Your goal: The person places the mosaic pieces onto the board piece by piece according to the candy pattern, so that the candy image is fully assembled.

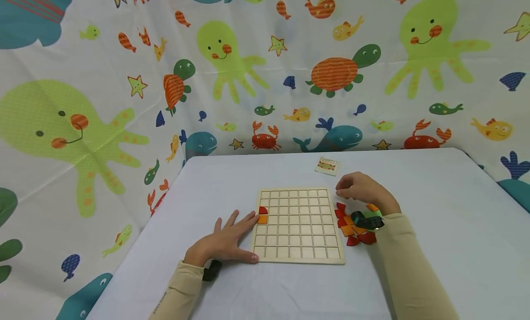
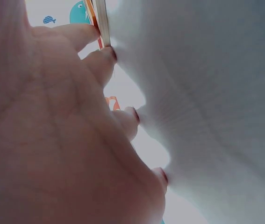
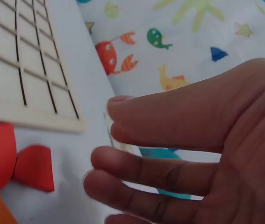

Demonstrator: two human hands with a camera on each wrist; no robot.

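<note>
Beyond the fingers of both hands hangs a cloth point(image 1: 252, 14) printed with sea creatures; below them spreads the white tabletop point(image 1: 215, 186). Between the two sets of fingers lies the board point(image 1: 294, 219), a flat grid of squares. The left hand point(image 1: 225, 242) spreads its fingers straight, grasping nothing; its index touches the board's left side, its thumb the near left corner. The right hand point(image 1: 366, 190) is just beside the board's far right corner, fingers loosely bent, with nothing visible between them.

The left fingers bear on one side only, so a sideways push could probably slide the board; a slip of the index might also nudge a piece out of its square. The right wrist is low over the loose pieces point(image 1: 348, 230), red, orange and green, nearer the person than the right fingertips, so a sweep of that arm could scatter them. Past those fingertips lies a card point(image 1: 327, 166).

Two of the board's squares are filled: just beside the left index fingertip, an orange piece point(image 1: 262, 219) sits in the leftmost column, and next beyond it a red piece point(image 1: 262, 210). The other squares look bare.
</note>
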